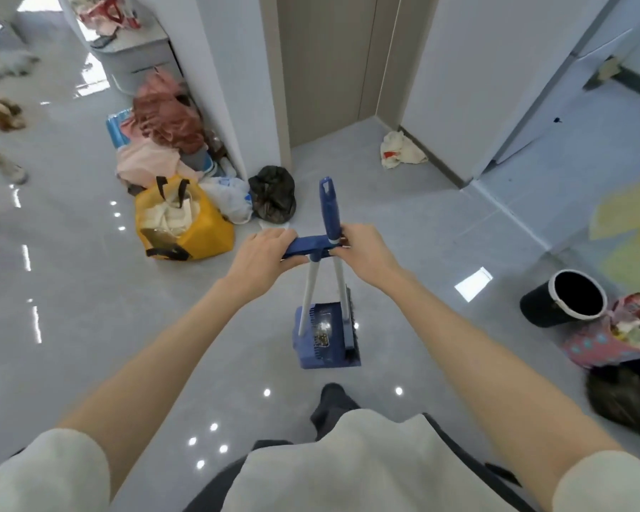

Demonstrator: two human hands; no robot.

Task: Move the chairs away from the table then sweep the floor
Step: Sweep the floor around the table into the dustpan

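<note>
A blue dustpan [320, 338] stands on the grey tiled floor in front of me, with debris lying in its tray. Its white pole rises to a blue handle [305, 247] that my left hand [263, 255] grips. A broom with a blue handle [329, 208] and dark bristles [351, 327] stands upright against the pan's right side. My right hand [363, 253] holds the broom's pole just below its blue grip. Both hands meet at the top of the two poles. No chairs or table are in view.
A yellow bag [183, 223], a pile of pink and red clothes [159, 142] and a black bag [272, 194] crowd the wall corner ahead left. A black bucket [564, 297] and filled rubbish bags [621, 338] sit at right. A crumpled cloth [399, 149] lies by the doorway.
</note>
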